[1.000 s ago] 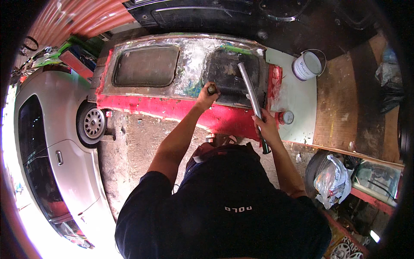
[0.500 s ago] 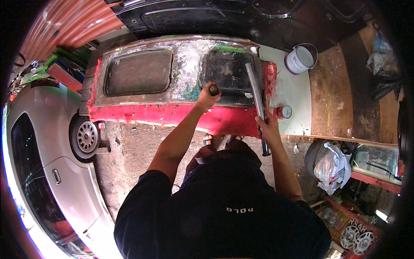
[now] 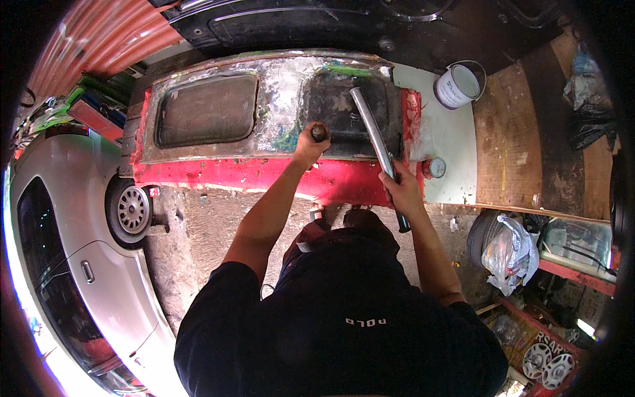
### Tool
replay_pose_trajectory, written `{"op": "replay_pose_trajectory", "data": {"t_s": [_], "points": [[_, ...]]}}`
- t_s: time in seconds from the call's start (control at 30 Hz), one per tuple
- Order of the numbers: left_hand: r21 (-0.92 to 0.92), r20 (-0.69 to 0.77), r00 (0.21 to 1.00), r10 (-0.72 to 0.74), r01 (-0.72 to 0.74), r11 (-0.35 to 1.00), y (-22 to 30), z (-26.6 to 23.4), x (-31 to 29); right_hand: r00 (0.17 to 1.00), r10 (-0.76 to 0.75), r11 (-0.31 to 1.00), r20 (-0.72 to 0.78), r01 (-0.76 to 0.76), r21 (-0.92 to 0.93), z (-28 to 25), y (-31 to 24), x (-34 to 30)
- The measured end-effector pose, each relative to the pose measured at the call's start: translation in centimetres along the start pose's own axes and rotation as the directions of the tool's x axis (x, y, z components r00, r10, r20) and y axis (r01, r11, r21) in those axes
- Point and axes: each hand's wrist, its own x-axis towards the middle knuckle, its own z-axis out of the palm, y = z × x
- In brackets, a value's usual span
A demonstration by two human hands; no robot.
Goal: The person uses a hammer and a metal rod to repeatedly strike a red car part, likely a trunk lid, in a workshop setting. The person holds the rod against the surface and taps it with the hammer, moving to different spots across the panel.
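Note:
My left hand [image 3: 311,144] is closed around a short dark cylindrical piece [image 3: 319,133]. Only its round end shows above the fist, so its kind is unclear. In my right hand [image 3: 401,188] is a long silver metal bar [image 3: 372,126] with a dark lower end. It slants up and to the left, its far end above the panel's right recess. Under both hands lies a worn vehicle panel [image 3: 278,92] with patchy white, green and bare surfaces, two rounded recesses and a red near edge [image 3: 258,177]. The bar hides part of the panel.
A white bucket [image 3: 456,86] and a small red can [image 3: 434,168] stand on the white board [image 3: 456,149] at right. Wooden boards [image 3: 508,132] extend beyond. A silver car [image 3: 79,218] stands at left, and a plastic bag [image 3: 509,255] hangs by a tire at right.
The bar's far end has swung left over the right recess, and my right hand has moved slightly left with it. My left hand keeps its grip, with the view shifted a little.

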Motion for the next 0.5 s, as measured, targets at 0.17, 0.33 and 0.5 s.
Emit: {"op": "replay_pose_trajectory", "data": {"t_s": [0.17, 0.33, 0.5], "points": [[0.033, -0.033, 0.999, 0.004, -0.003, 0.999, -0.3, 0.6, 0.1, 0.999, 0.034, 0.999, -0.02, -0.034, -0.004, -0.2, -0.2, -0.2], [0.109, -0.01, 1.0, -0.004, 0.005, 0.994, 0.1, 0.6, -0.1, 0.999, 0.029, 1.0, -0.021, -0.029, 0.006, -0.3, 0.6, -0.3], [0.329, 0.082, 0.996, 0.028, -0.054, 0.943, -0.2, 0.5, -0.8, 0.995, -0.095, 0.985, -0.04, 0.088, -0.15, 0.0, 0.6, -0.1]]}}
